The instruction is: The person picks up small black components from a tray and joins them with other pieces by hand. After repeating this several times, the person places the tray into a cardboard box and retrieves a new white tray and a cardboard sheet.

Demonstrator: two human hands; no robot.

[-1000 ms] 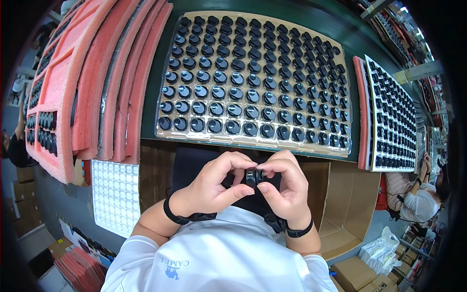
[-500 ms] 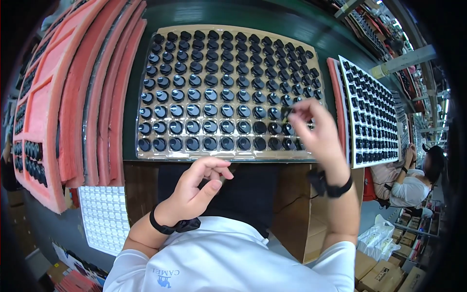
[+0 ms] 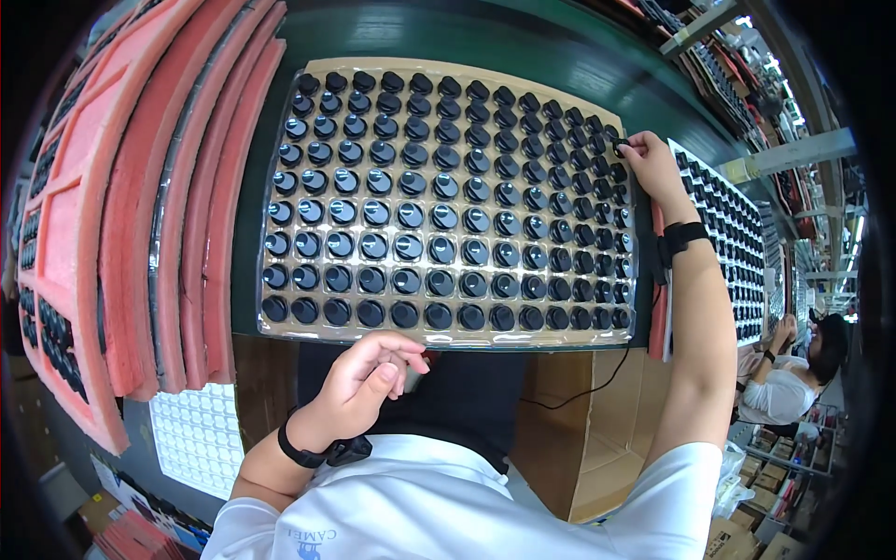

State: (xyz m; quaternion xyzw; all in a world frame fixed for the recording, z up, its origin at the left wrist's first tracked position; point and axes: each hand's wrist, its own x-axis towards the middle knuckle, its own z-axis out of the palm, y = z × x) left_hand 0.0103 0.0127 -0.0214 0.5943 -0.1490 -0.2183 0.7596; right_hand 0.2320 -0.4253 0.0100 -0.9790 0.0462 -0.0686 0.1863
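Observation:
In front of me lies a clear plastic tray point(image 3: 523, 342) on a brown board, filled with rows of black, round, glossy-topped knob-like parts point(image 3: 409, 216). My right hand point(image 3: 653, 168) is at the tray's far right corner. Its thumb and fingertips pinch one black knob-like part point(image 3: 620, 147) above the last column; whether that part touches the tray cannot be told. Just off the tray's front edge is my left hand point(image 3: 364, 378). Its fingers are loosely bent, the thumb lies close to them, and nothing shows in its grasp.
Pink foam trays point(image 3: 131, 271) with black parts stand stacked on the left. White trays of similar parts point(image 3: 723, 233) are on the right, close to my right forearm. A white empty-celled tray point(image 3: 198, 439) sits lower left. A co-worker point(image 3: 789, 364) sits farther right.
My right hand has moved away from me and to the right, from the right-middle of the tray to its far right corner. The left hand stays near the front edge, its fingers slightly more curled.

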